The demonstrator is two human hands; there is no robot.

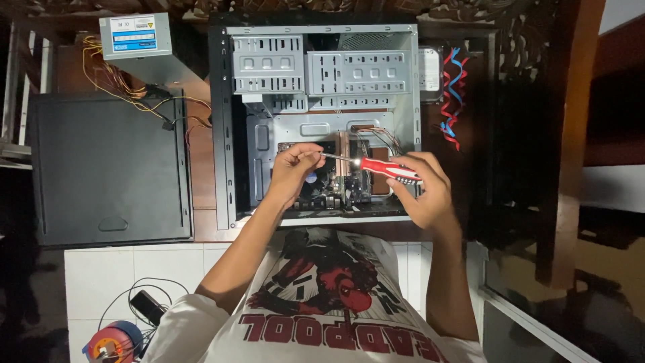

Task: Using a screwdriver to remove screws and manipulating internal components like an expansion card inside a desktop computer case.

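An open metal computer case lies on its side on a wooden table, with a motherboard low inside it. My right hand grips the red handle of a screwdriver held level over the board. My left hand pinches the tip end of the screwdriver's metal shaft. Both hands hover just above the motherboard. Thin coloured wires run inside the case behind the screwdriver.
A black side panel lies left of the case. A grey power supply with yellow cables sits at the back left. Red and blue flat cables hang at the right. A red tape roll and a black adapter lie on the tiled floor.
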